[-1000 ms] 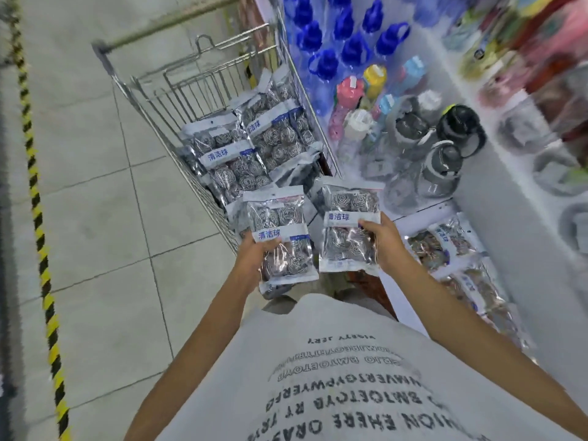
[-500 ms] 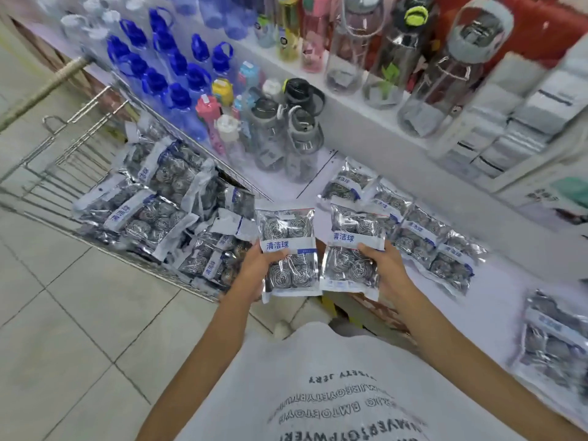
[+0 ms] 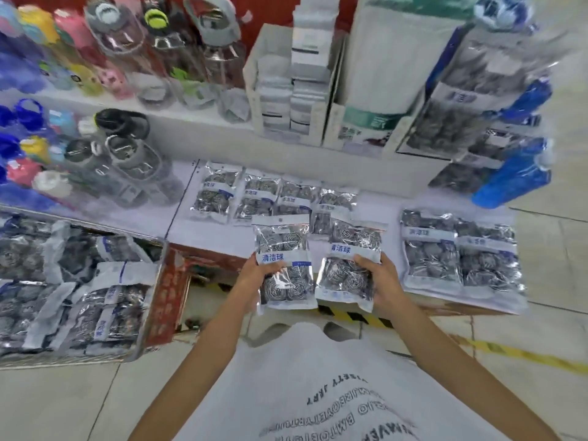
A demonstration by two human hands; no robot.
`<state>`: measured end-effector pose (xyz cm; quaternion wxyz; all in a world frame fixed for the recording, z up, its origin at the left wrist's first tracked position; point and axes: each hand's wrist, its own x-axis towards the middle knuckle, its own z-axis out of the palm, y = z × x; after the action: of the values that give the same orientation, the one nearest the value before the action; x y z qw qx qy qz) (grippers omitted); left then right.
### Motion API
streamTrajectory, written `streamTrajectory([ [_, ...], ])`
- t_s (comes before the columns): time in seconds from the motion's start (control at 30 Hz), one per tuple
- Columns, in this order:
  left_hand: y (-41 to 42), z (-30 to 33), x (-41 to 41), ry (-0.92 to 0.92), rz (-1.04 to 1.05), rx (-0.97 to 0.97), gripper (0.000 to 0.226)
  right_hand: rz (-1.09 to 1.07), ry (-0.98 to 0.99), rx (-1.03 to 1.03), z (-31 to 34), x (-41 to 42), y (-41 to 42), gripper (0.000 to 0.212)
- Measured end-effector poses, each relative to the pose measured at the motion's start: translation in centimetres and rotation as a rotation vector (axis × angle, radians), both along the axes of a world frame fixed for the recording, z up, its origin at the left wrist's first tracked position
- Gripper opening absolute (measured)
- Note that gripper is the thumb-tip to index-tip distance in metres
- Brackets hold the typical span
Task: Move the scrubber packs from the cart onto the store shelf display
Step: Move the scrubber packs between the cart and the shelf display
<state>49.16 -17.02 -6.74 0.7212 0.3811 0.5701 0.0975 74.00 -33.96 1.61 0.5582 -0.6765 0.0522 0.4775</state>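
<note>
Left hand grips one scrubber pack by its left edge, thumb across the label band, fingers curled behind. Right hand clamps a second pack by its right edge in the same manner. Both packs hang side by side above the shelf's front edge, at 12 o'clock from the person. A row of shelved packs lies just beyond; two more packs lie at 2 o'clock. Remaining stock sits in the cart at 9 o'clock. Judgement: the packs are light, the film slippery and crinkly, the steel coils springy rather than fragile; an edge pinch suffices.
</note>
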Motion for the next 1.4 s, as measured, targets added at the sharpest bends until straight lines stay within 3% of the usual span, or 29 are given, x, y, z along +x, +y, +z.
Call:
streamTrajectory([
  [0.07, -1.4, 0.8, 3.3, 0.000, -0.013, -0.001, 0.109, -0.040, 0.005, -0.031, -0.4, 2.4, -1.9, 0.028],
  [0.13, -2.6, 3.2, 6.1, -0.002, -0.023, 0.019, 0.086, -0.070, 0.018, -0.072, -0.6, 4.5, -3.1, 0.029],
  [0.27, -3.3, 6.3, 10.5, 0.033, -0.056, 0.022, 0.058, -0.061, 0.010, -0.139, -1.8, 7.9, -3.5, 0.050],
  [0.37, -2.0, 5.6, 12.8, 0.034, -0.079, 0.027, 0.050, -0.055, -0.027, -0.182, -2.9, 9.8, -2.3, 0.035],
  [0.5, 1.0, 3.7, 16.0, 0.067, -0.082, -0.014, 0.058, 0.000, -0.091, -0.278, -4.2, 11.9, 0.4, 0.064],
  [0.6, 3.1, 2.5, 18.2, 0.075, -0.135, -0.047, 0.072, 0.023, -0.065, -0.337, -6.2, 13.7, 2.1, 0.059],
  [0.7, 4.7, 1.5, 20.4, 0.088, -0.166, -0.053, 0.056, 0.009, -0.030, -0.371, -7.5, 14.9, 3.8, 0.069],
  [0.87, 7.4, -1.6, 23.3, 0.098, -0.187, -0.061, 0.109, 0.023, -0.008, -0.415, -9.7, 17.2, 6.6, 0.097],
  [1.0, 8.5, -2.5, 25.2, 0.124, -0.203, -0.119, 0.113, 0.012, 0.019, -0.424, -11.8, 19.0, 8.3, 0.093],
  [1.1, 9.1, -3.8, 25.9, 0.102, -0.174, -0.145, 0.129, 0.005, 0.042, -0.442, -12.8, 20.0, 9.6, 0.099],
  [1.13, 9.4, -4.4, 26.0, 0.124, -0.171, -0.137, 0.127, 0.007, 0.041, -0.451, -13.4, 20.4, 9.9, 0.098],
  [1.27, 10.1, -4.7, 26.7, 0.212, -0.150, -0.033, 0.071, 0.079, -0.062, -0.514, -14.9, 21.0, 10.9, 0.092],
  [1.4, 10.4, -4.3, 27.7, 0.254, -0.221, 0.097, 0.075, 0.147, -0.158, -0.557, -15.9, 21.5, 11.7, 0.087],
])
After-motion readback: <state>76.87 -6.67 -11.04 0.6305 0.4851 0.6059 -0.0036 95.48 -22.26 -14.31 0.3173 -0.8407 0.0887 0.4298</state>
